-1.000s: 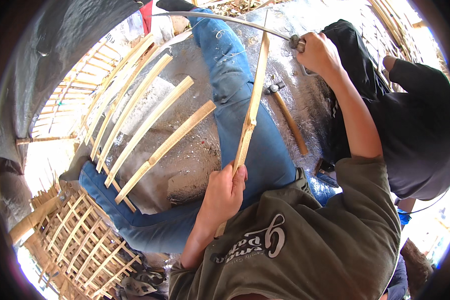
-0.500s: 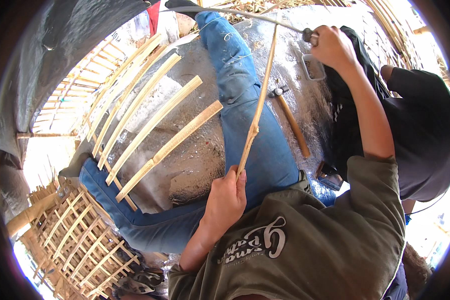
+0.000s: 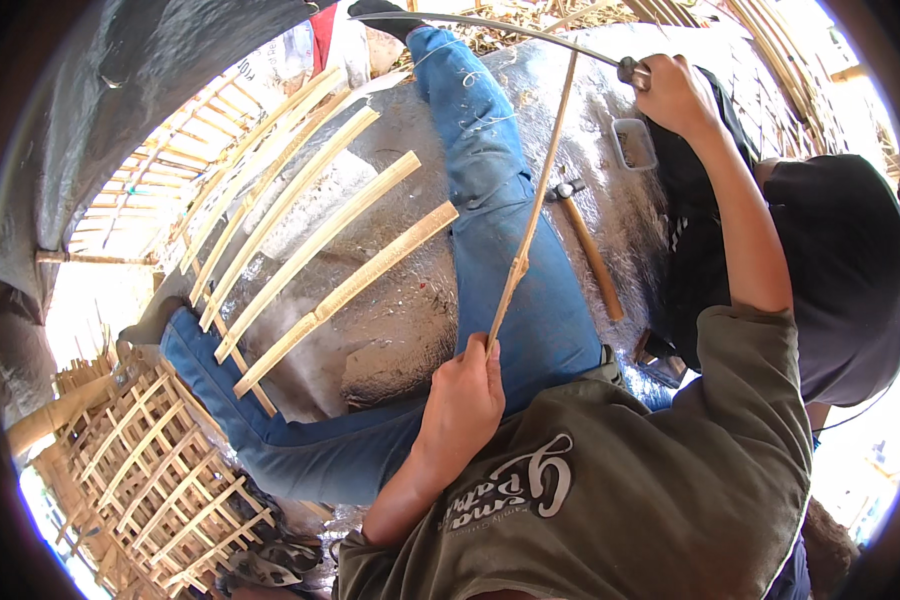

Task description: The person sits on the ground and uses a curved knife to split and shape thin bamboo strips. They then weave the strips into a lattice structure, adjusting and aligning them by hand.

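Observation:
My left hand (image 3: 460, 400) is closed round the lower end of a thin bamboo strip (image 3: 533, 228), close to my lap. The strip slants up and away to the right over my blue-trousered leg, with a knobbly node partway along it. My right hand (image 3: 677, 97), farther off and to the right, grips the handle of a long-bladed knife (image 3: 560, 45). Its narrow blade reaches left across the far end of the strip, near the handle. Whether the edge is biting into the strip I cannot tell.
Left of my leg, several split bamboo slats (image 3: 345, 285) rest across a thin crosspiece. A wooden-handled hammer (image 3: 590, 250) and a clear plastic tub (image 3: 633, 145) lie to the right. A woven bamboo panel (image 3: 160, 480) is at lower left. A person in black (image 3: 830, 280) sits close on my right.
The whole view has shifted slightly, moving my hands, the strip and the knife a little rightward in the picture. The strip looks a bit narrower. Both grips are unchanged.

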Action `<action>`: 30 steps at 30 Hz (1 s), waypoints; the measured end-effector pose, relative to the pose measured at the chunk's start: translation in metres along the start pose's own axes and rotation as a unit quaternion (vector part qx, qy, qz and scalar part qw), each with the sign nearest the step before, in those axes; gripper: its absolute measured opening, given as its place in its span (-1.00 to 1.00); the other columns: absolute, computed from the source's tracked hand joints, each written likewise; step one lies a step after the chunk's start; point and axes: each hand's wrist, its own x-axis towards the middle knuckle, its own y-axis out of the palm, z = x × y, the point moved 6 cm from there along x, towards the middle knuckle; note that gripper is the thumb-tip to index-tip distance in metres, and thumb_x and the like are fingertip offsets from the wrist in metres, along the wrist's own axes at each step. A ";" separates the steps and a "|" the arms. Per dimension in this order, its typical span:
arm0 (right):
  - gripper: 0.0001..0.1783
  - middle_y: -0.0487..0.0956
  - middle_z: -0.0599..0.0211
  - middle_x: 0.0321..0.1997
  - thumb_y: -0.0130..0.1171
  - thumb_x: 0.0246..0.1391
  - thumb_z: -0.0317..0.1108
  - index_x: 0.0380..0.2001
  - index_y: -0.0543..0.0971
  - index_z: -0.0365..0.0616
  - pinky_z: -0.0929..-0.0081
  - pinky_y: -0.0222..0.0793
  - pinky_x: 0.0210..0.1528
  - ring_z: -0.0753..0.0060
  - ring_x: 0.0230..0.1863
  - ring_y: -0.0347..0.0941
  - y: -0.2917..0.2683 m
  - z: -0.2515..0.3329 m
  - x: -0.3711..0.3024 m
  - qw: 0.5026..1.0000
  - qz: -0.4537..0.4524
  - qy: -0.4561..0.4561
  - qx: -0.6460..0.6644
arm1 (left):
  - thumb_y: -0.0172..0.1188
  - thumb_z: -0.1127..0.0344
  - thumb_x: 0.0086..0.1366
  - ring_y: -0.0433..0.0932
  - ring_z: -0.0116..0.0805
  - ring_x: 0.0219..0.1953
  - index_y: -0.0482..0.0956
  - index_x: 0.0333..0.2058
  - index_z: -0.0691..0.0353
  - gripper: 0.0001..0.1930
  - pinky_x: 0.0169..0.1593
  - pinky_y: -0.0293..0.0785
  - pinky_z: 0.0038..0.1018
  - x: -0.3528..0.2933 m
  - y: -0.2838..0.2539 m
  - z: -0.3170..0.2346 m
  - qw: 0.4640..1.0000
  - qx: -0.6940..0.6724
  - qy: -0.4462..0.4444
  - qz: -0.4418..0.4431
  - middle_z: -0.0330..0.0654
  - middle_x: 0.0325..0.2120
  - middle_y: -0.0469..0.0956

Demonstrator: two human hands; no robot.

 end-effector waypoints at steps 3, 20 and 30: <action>-0.68 0.65 -0.16 -0.25 0.27 -0.10 -0.32 -0.24 0.67 -0.25 0.03 0.56 -0.03 -0.18 -0.12 0.62 0.009 0.006 -0.017 0.999 0.015 -0.017 0.025 | -0.05 0.31 0.52 0.53 0.30 -0.51 0.42 -0.25 0.36 -0.79 -0.43 0.42 -0.01 0.003 0.007 0.005 0.999 -0.040 -0.009 0.024 0.20 -0.59 0.51; -0.78 0.67 -0.03 -0.43 0.25 -0.20 -0.36 -0.40 0.72 -0.15 0.14 0.62 -0.17 -0.04 -0.36 0.67 -0.017 0.045 -0.045 0.996 -0.066 -0.043 -0.041 | -0.07 0.23 0.56 0.45 -0.47 -0.67 0.48 -0.36 0.34 -0.66 -0.53 0.36 -0.48 -0.009 0.005 0.012 0.985 -0.154 -0.013 0.083 -0.18 -0.64 0.56; -0.76 0.67 0.01 -0.46 0.22 -0.18 -0.42 -0.36 0.72 -0.15 0.16 0.62 -0.21 -0.03 -0.44 0.64 -0.016 0.064 -0.068 0.996 -0.007 -0.087 0.030 | -0.06 0.28 0.55 0.59 -0.12 -0.61 0.44 -0.35 0.35 -0.70 -0.47 0.44 -0.29 -0.006 0.005 0.015 0.982 -0.166 -0.018 0.089 -0.09 -0.64 0.56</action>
